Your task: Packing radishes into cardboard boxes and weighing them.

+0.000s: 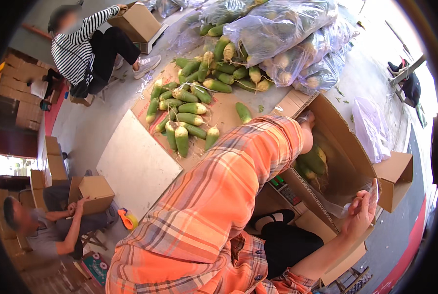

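Observation:
An open cardboard box (345,130) stands in front of me at the right, lined with clear plastic film. Several green radishes (313,164) lie inside, near its left wall. My right hand (360,211) is at the box's near end, fingers pinched on the edge of the clear plastic bag (337,208). Across the box, my left hand (306,120) reaches to the far end, just inside the rim. Its fingers look curled, but what they hold is too small to make out. An orange plaid sleeve covers my left arm.
Loose green radishes (189,108) lie heaped on flat cardboard, with filled plastic bags (283,32) behind them. A white board (135,164) lies at the left. A scale keypad (290,195) shows beside the box. One person (72,54) sits at the far left, another (47,230) nearer, both handling boxes.

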### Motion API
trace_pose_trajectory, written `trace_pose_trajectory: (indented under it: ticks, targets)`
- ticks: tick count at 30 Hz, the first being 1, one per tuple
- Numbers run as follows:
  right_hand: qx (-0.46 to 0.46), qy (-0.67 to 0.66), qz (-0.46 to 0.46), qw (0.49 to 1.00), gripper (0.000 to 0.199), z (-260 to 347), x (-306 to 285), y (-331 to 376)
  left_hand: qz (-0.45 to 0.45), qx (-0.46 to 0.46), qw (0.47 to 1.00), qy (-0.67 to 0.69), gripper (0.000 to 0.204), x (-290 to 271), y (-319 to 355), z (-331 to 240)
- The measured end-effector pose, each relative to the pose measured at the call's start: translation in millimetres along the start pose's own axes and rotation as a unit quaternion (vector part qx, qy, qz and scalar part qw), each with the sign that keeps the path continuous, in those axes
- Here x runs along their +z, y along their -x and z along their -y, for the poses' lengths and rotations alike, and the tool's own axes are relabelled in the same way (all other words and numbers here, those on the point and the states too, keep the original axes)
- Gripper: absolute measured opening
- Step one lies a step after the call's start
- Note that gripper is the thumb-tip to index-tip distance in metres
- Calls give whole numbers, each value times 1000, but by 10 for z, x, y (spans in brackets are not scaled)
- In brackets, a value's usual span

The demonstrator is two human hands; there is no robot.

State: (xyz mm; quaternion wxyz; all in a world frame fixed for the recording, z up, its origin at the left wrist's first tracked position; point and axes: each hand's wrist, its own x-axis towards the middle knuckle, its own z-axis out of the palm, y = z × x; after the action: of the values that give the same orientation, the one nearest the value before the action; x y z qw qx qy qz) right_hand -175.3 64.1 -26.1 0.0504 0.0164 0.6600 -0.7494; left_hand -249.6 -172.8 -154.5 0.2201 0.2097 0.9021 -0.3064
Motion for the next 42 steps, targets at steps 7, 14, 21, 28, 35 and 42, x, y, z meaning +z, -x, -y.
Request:
trace_pose_trajectory:
  ticks: [7, 14, 21, 28, 35, 42]
  targets:
    - [-17, 35, -5, 999, 42, 5, -31, 14, -89, -3, 970, 227, 37, -547, 323, 153]
    - [-26, 47, -2, 999, 41, -46, 150, 6, -658, -48, 664, 353, 9, -285, 1550, 511]
    - [-29, 92, -28, 995, 36, -62, 102, -31, -447, -343, 475, 676, 16, 1961, 1971, 106]
    - [-24, 122, -61, 990, 34, -117, 171, -92, -170, -554, 458, 674, 18, 3702, 1971, -464]
    - [-19, 160, -86, 983, 36, -131, 147, -140, -43, -479, 800, 359, 20, 4051, 1473, 707]
    - [-16, 223, -106, 969, 38, -158, 321, -254, 13, -315, 945, 88, 25, 4591, 968, 1027]
